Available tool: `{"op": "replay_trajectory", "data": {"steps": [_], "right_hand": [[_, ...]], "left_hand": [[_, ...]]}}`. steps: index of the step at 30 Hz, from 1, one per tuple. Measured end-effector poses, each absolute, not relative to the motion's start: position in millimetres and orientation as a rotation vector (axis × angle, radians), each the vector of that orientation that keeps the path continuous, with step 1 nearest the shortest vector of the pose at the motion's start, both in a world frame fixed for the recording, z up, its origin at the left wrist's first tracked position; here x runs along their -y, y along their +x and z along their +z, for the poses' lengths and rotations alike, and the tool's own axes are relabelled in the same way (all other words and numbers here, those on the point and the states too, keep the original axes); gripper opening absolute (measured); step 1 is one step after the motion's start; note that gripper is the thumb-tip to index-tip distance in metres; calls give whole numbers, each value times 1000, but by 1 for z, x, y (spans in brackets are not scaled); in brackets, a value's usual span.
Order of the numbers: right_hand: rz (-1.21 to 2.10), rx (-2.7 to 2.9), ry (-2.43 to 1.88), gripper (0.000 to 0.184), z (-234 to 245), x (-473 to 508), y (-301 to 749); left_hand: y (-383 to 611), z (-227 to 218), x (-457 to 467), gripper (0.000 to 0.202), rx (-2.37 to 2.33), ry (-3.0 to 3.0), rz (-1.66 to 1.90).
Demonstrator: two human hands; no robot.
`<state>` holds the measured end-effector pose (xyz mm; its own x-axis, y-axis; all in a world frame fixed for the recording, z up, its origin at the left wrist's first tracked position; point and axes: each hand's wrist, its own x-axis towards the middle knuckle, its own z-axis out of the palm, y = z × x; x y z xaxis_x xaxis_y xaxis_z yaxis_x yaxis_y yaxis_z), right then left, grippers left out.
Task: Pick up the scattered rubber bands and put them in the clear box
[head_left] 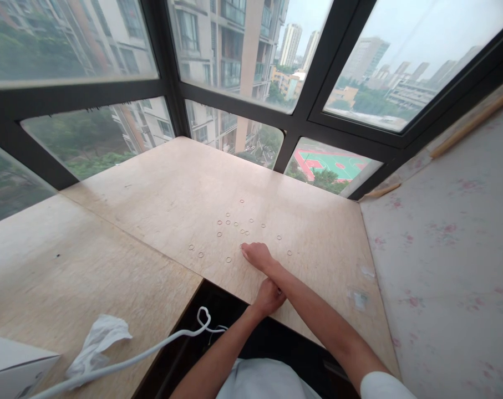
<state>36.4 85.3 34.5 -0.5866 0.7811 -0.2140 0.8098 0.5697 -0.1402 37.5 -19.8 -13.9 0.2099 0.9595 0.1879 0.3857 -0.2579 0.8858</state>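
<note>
Several small thin rings, some reddish and some dull yellow, lie scattered over the middle of the pale wooden tabletop [151, 177]. One reddish ring [242, 201] is farthest back, and another ring [228, 260] is close to the front edge. My right hand [257, 256] rests low on the board with its fingers closed at a ring [241, 246] by the fingertips. Beneath my right forearm, near the board's edge, my left hand [269, 298] is curled closed. A small dark spot shows at its fingers, but what it holds is hidden.
A white cable [151, 349] runs across the front left, beside a crumpled clear plastic bag [99, 338] and a white box [14, 366]. A dark gap opens below the tabletop's front edge. Windows border the back; a flowered wall [442, 249] stands right.
</note>
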Motion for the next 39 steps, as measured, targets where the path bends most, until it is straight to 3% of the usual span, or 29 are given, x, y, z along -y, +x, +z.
{"op": "replay_trajectory", "data": {"steps": [9, 18, 25, 32, 35, 39], "right_hand": [[-439, -2705, 1387, 10, 29, -78, 47], [-830, -2668, 2183, 8, 41, -53, 125], [-1055, -2350, 2959, 20, 43, -7, 243], [-696, -1948, 3612, 41, 52, 36, 328], [-663, -1885, 3628, 44, 50, 37, 344], [-867, -1922, 3438, 41, 43, 29, 356]], "left_hand": [[37, -11, 20, 17, -1267, 1843, 987], [37, -11, 16, 15, -1203, 1852, 987], [34, -4, 16, 17, -1187, 1893, 933], [35, -8, 15, 18, -1206, 1907, 926], [35, -8, 15, 18, -1222, 1914, 915], [36, -6, 15, 18, -1249, 1924, 896]]}}
